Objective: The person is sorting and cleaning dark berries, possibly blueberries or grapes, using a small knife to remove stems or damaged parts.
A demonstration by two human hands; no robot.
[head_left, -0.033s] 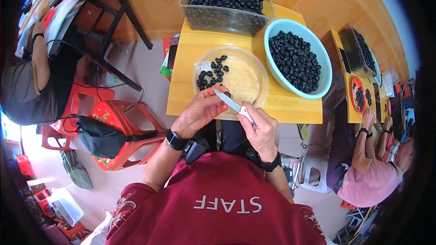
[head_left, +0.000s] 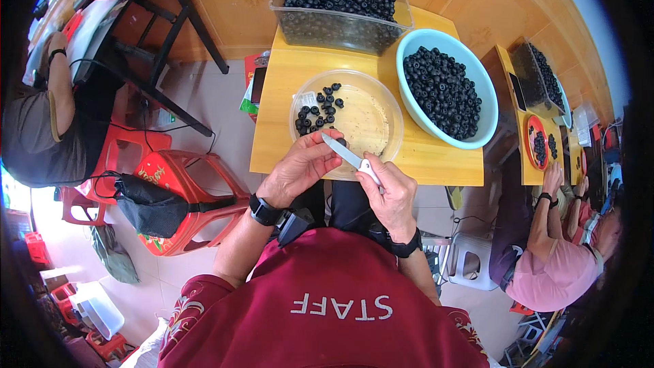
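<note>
i see the right hand (head_left: 392, 196) gripping a knife (head_left: 353, 159), blade (head_left: 339, 149) slanting forward and left to a dark bead (head_left: 343, 142) that the left hand (head_left: 298, 167), nearer it, pinches at its fingertips.

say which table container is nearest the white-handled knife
The shallow round clear plastic tray; the blue round bowl and clear rectangular bin stand farther from the knife.

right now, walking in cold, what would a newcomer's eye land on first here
Probably the small black ring-shaped pieces, heaped in the round pale-blue plastic basin on the right of the yellow wooden table and in the rectangular clear plastic bin at its far side. Next, likely the white-handled knife in the right hand, its blade tip beside the left hand's fingers.
</note>
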